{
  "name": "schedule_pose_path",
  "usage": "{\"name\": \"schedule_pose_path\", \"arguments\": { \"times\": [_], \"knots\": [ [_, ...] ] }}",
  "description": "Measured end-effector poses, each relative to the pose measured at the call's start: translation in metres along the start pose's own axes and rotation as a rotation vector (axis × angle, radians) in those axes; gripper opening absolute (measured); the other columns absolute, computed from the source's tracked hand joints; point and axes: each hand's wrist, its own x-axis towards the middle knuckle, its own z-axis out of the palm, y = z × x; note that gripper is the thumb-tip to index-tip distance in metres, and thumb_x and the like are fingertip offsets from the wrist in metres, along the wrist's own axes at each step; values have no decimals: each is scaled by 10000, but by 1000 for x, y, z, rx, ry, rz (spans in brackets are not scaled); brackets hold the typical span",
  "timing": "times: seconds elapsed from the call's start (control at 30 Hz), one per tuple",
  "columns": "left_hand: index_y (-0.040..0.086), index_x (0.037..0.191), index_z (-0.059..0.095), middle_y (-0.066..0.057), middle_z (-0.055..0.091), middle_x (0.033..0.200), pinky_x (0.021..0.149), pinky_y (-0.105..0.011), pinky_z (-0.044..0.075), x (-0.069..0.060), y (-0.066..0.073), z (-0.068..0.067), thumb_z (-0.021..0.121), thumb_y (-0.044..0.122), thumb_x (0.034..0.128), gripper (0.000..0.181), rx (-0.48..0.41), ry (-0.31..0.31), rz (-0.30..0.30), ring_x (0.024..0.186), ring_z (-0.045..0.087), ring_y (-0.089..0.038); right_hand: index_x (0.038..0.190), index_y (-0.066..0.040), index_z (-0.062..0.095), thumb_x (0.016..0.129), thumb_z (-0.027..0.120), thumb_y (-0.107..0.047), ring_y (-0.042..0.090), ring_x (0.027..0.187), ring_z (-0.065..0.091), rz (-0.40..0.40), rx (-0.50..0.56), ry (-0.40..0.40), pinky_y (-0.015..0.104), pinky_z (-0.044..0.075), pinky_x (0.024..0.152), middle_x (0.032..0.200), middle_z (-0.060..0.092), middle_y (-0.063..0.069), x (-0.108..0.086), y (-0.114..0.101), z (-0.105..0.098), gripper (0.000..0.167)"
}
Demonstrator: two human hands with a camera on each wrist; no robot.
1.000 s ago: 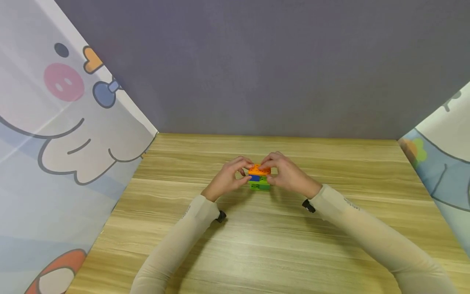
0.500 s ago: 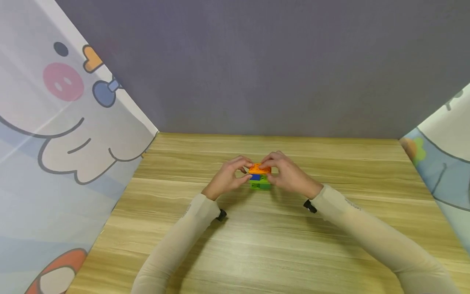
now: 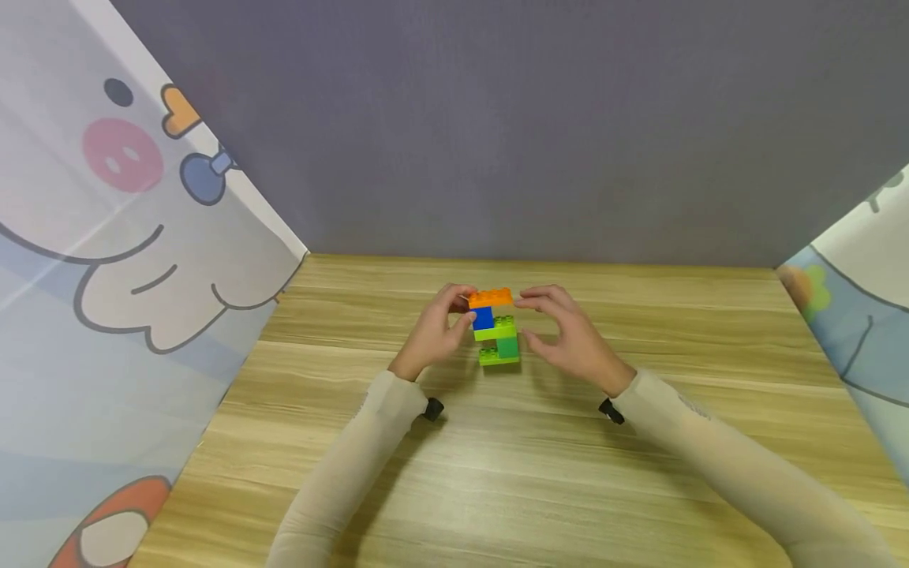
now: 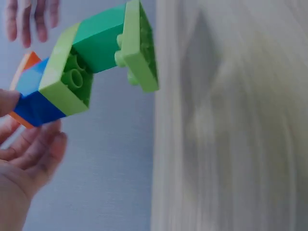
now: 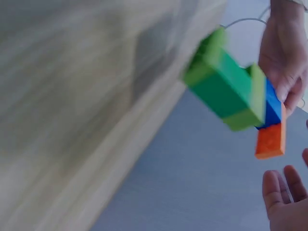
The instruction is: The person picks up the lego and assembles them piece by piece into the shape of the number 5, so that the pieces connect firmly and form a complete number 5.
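Observation:
A stack of toy building blocks [image 3: 495,332] stands between the two hands over the wooden table. From the top it has an orange block [image 3: 491,298], a blue block [image 3: 483,318], a light green block [image 4: 62,72], a darker green block [image 3: 507,347] and a light green bottom block [image 4: 137,48]. My left hand [image 3: 435,335] pinches the upper part, its thumb on the blue block and its fingers behind. Both wrist views suggest the stack is held off the tabletop. My right hand [image 3: 578,343] is apart from the stack, fingers spread beside it.
The wooden table [image 3: 540,465] meets a plain grey wall [image 3: 525,134] at the back. Cartoon-printed panels, one on the left [image 3: 192,260] and one on the right [image 3: 859,315], border the table.
The right hand has let go and moved a little right. Held by the left hand, the stack's top has shifted up and left in the head view, showing more of its front.

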Motion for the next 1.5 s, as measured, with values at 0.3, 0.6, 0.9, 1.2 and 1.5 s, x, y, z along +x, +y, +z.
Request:
{"name": "schedule_pose_path", "arguments": {
  "times": [0.3, 0.6, 0.9, 1.2, 1.5],
  "knots": [
    [-18, 1285, 482, -99, 543, 1178, 861, -325, 495, 3, 16, -1, 534, 78, 967, 337, -97, 28, -47, 980, 558, -195, 1441, -134, 377, 690, 846, -82, 247, 1302, 344, -61, 3, -130, 422, 409, 982, 1446, 337, 76, -24, 12, 10, 886],
    [70, 1423, 383, -98, 525, 1254, 825, -362, 520, 8, 26, -2, 723, 213, 849, 683, 11, -142, -25, 959, 591, -145, 1380, -57, 455, 677, 867, -136, 214, 1077, 539, -46, 46, -126, 338, 476, 888, 1309, 478, 27, -29, 8, -4, 818],
    [81, 1379, 427, -22, 607, 1057, 755, -327, 525, 17, 29, 2, 820, 269, 741, 773, 174, -251, -9, 862, 591, -131, 1337, -80, 513, 643, 889, -188, 220, 998, 566, -51, 3, -158, 409, 506, 828, 1225, 527, 5, -33, 11, -15, 797],
    [97, 1360, 456, 8, 595, 1099, 726, -238, 491, 31, 3, 17, 750, 374, 795, 694, 259, -429, -83, 894, 568, -103, 1305, -60, 544, 664, 877, -213, 231, 943, 598, 160, -11, -256, 387, 520, 802, 1143, 566, 21, -35, 20, -9, 739],
    [110, 1388, 466, 14, 455, 1143, 766, -270, 466, 49, -32, 38, 742, 455, 781, 750, 284, -561, -185, 905, 509, -127, 1315, 2, 512, 712, 849, -244, 228, 937, 605, 369, -106, -373, 367, 517, 787, 1177, 576, 104, -27, 29, 3, 733]
  ]
}}
